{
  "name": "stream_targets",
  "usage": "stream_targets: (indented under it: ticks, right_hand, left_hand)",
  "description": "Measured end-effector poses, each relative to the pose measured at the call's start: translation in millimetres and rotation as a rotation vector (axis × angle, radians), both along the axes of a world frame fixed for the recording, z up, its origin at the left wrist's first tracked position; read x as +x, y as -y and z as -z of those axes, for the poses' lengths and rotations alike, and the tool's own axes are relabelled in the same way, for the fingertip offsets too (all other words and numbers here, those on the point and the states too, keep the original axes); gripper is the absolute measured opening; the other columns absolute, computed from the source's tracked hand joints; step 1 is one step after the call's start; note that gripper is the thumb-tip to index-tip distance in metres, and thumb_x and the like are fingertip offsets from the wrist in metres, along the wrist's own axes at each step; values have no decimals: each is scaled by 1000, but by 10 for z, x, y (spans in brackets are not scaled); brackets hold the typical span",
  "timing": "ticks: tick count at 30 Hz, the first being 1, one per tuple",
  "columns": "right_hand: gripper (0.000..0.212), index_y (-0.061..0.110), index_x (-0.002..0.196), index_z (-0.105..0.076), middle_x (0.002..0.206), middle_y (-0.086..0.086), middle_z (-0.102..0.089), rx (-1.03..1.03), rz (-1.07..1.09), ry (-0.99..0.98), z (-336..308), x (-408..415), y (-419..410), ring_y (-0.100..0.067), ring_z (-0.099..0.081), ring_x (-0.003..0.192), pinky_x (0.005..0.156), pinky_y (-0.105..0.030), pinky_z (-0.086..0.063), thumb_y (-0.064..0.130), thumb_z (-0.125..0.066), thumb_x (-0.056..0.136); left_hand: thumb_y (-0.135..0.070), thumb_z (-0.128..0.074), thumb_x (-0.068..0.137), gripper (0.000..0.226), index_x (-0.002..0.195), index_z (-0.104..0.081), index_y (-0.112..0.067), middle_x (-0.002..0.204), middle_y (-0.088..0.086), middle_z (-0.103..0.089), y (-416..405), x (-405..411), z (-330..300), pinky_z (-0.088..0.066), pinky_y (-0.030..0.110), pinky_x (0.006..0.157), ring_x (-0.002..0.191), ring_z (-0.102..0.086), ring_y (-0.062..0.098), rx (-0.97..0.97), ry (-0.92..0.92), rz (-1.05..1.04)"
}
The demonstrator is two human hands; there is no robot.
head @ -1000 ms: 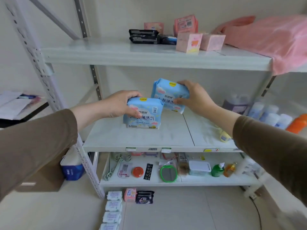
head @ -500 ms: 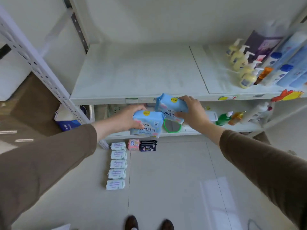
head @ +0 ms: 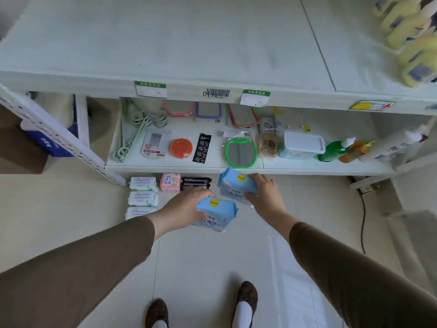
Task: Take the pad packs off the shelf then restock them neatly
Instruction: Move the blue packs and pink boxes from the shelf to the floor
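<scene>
Both hands have dropped from shelf height toward the floor: left hand grips 1 pale-blue plastic pad pack, right hand another. Unloading step; next, set them beside the white floor packs. Clear lidded box: contents unclear.

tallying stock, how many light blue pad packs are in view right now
2. One light blue plastic pad pack is in the left hand; the other light blue pad pack is in the right hand, both above the floor. More may be hidden behind the arms.
</scene>
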State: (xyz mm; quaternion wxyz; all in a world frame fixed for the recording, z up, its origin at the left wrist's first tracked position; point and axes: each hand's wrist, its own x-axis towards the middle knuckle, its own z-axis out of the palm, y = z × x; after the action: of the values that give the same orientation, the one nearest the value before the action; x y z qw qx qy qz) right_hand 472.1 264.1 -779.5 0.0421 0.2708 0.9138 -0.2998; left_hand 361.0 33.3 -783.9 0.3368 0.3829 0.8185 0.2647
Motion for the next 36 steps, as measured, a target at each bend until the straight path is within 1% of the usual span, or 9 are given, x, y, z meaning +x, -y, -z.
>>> stream_targets:
  ticks: [6, 11, 14, 18, 21, 24, 27, 31, 36]
  right_hand:
    - [44, 22, 124, -58, 122, -5, -55, -48, -18, 36, 1071, -21, -552, -29, -51, 103, 84, -36, -45, 10, -70, 83]
    - [44, 25, 126, -56, 116, -5, -55, -65, -31, 81, 1954, -34, -883, -29, -54, 102, 86, -40, -50, 12, -68, 85]
    - [46, 25, 130, -55, 120, -4, -55, -52, -43, 102, 2464, -72, -992, -27, -53, 104, 85, -35, -47, 14, -67, 87]
    - [52, 22, 136, -51, 124, -6, -54, -33, -57, 98, 3096, -182, -1134, -29, -53, 108, 89, -36, -47, 11, -63, 87]
    - [54, 15, 139, -46, 130, -9, -53, -20, -58, 94, 3520, -329, -1240, -30, -52, 114, 95, -39, -45, 8, -62, 87]
    - [47, 15, 133, -51, 127, -8, -56, -18, -62, 78, 3869, -517, -1332, -31, -54, 111, 91, -38, -46, 10, -62, 87]
    - [41, 22, 126, -56, 121, -2, -61, -32, -67, 69, 4142, -707, -1380, -30, -52, 108, 84, -37, -45, 16, -64, 87]
    - [43, 29, 125, -58, 122, -1, -56, -59, -50, 50, 4463, -931, -1371, -27, -53, 109, 85, -35, -45, 18, -68, 85]
    - [47, 32, 128, -60, 117, -2, -59, -109, -38, 94, 4755, -1132, -1349, -24, -58, 106, 79, -27, -39, 16, -67, 84]
  left_hand:
    - [-20, -71, 77, 40, 108, -52, -38, 105, -21, -52, -458, 240, 1111, -47, 41, 86, 104, -38, 10, -29, -29, -109]
    - [-20, -71, 79, 40, 108, -50, -37, 99, -14, -48, -756, 373, 1988, -47, 40, 82, 96, -36, 10, -59, -52, -153]
    - [-17, -70, 78, 41, 111, -52, -35, 101, -11, -46, -868, 378, 2494, -48, 39, 82, 99, -37, 11, -54, -63, -185]
    - [-11, -70, 79, 45, 117, -61, -31, 104, -5, -44, -1016, 290, 3137, -45, 34, 86, 102, -36, 15, -27, -121, -217]
    - [-8, -71, 80, 46, 121, -63, -28, 107, -2, -49, -1125, 210, 3568, -41, 34, 90, 103, -39, 18, 18, -159, -223]
    - [-9, -69, 82, 47, 125, -58, -23, 114, -2, -52, -1210, 149, 3927, -40, 34, 92, 106, -42, 20, 36, -190, -219]
    - [-13, -69, 80, 39, 115, -55, -22, 109, -5, -54, -1285, 108, 4195, -44, 38, 89, 101, -44, 18, 41, -210, -219]
    - [-15, -71, 79, 33, 107, -56, -24, 102, -8, -54, -1370, 47, 4482, -47, 38, 77, 95, -45, 14, 53, -251, -259]
    - [-8, -69, 80, 38, 114, -59, -21, 109, -5, -52, -1510, -99, 4734, -46, 34, 82, 102, -47, 15, 107, -269, -319]
